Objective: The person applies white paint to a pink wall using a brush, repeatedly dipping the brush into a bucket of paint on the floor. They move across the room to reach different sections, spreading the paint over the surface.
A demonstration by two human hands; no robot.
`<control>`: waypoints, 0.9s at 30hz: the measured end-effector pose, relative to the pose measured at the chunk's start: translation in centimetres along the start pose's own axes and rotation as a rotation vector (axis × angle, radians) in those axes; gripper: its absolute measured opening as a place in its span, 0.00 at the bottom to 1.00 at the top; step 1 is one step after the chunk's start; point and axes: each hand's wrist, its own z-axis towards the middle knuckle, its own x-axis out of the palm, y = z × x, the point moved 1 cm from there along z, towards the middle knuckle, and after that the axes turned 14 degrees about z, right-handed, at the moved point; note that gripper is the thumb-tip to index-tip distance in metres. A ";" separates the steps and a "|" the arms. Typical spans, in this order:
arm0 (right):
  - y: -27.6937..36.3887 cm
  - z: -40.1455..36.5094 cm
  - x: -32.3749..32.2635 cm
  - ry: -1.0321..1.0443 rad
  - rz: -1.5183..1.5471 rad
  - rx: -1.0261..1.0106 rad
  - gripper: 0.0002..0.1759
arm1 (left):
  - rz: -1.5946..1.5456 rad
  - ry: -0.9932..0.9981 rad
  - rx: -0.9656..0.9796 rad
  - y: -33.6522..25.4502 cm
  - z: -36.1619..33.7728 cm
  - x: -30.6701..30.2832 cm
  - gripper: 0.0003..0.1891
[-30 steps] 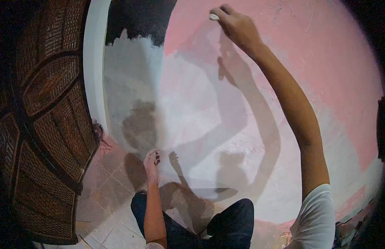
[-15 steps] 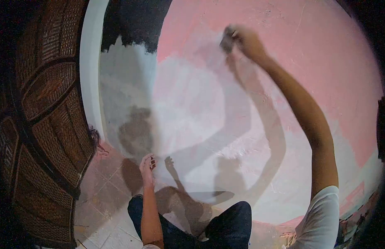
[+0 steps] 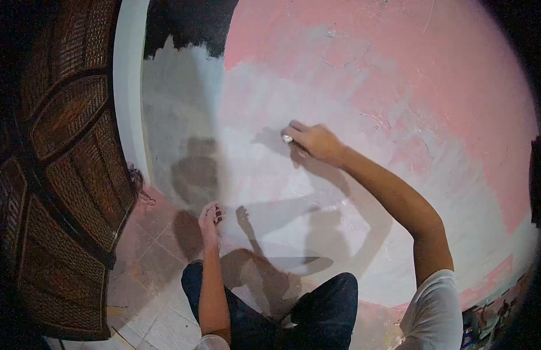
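Observation:
My right hand (image 3: 311, 142) is closed against the wall, over its whitish part. Between its fingers shows the shiny pale end of a small tool (image 3: 287, 139); the rest is hidden behind the hand, and I cannot tell its kind. Whitish streaks cover much of the pink wall (image 3: 469, 87) around it. Low in front of the wall, my left hand (image 3: 209, 223) hangs in the air above my knee, fingers loosely bent and apart, nothing in them. Shadows of both arms fall across the wall.
A dark woven panel with a curved frame (image 3: 78, 175) stands at the left, beside a white upright strip (image 3: 129, 93). A grey wall section (image 3: 171, 111) with a black top adjoins the pink one. Pale tiles (image 3: 159, 309) make up the floor by my bent knees.
My right hand has come down and left from the upper pink area to the whitish middle of the wall. My left hand has hardly moved. The view has tilted slightly.

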 end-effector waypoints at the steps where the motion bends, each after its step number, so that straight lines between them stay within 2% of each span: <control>1: 0.5 -0.5 0.8 0.007 0.151 0.020 0.18 | 0.000 -0.019 -0.002 0.0 -0.1 0.0 0.14; 2: 0.8 -1.0 1.3 0.015 0.299 0.039 0.18 | -0.002 -0.037 -0.003 0.0 0.0 0.1 0.14; 5: 2.3 -3.5 1.0 -0.031 0.359 -0.006 0.15 | 0.045 -0.059 -0.039 0.6 0.4 -0.2 0.14; 9: 3.7 -8.6 0.6 -0.202 0.438 0.011 0.12 | 0.065 -0.046 -0.023 1.0 0.5 0.1 0.14; 11: 3.8 -12.1 1.2 -0.294 0.530 0.144 0.12 | 0.046 -0.021 -0.080 3.5 1.8 -0.5 0.14; 14: 4.0 -18.3 3.4 -0.513 0.759 0.424 0.14 | 0.071 -0.054 -0.116 -0.2 -0.6 1.4 0.13; 16: 4.2 -23.0 4.7 -0.695 0.940 0.686 0.15 | 0.054 -0.013 -0.064 1.2 -0.1 1.5 0.14; 18: 4.9 -28.9 5.7 -0.892 1.119 0.996 0.17 | 0.070 0.044 -0.045 2.5 0.1 1.6 0.15; 21: 8.7 -39.3 6.6 -1.354 1.226 1.212 0.15 | 0.147 0.143 -0.065 3.8 0.1 1.8 0.15; 23: 12.0 -48.4 8.8 -1.744 1.298 1.253 0.15 | 0.203 0.209 -0.080 4.7 0.0 1.9 0.15; 24: 14.0 -53.7 10.7 -1.950 1.333 1.230 0.16 | 0.203 0.108 -0.064 4.1 -1.4 3.5 0.16; 25: 16.9 -58.9 12.4 -2.148 1.377 1.193 0.15 | 0.280 0.160 -0.034 4.3 -2.3 4.4 0.15; 26: 21.0 -64.4 14.5 -2.146 1.416 1.105 0.14 | 0.359 0.210 0.001 4.2 -2.9 4.7 0.14; 27: 24.8 -67.8 17.1 -2.401 1.126 1.269 0.12 | 0.441 0.260 0.040 4.1 -3.2 5.0 0.13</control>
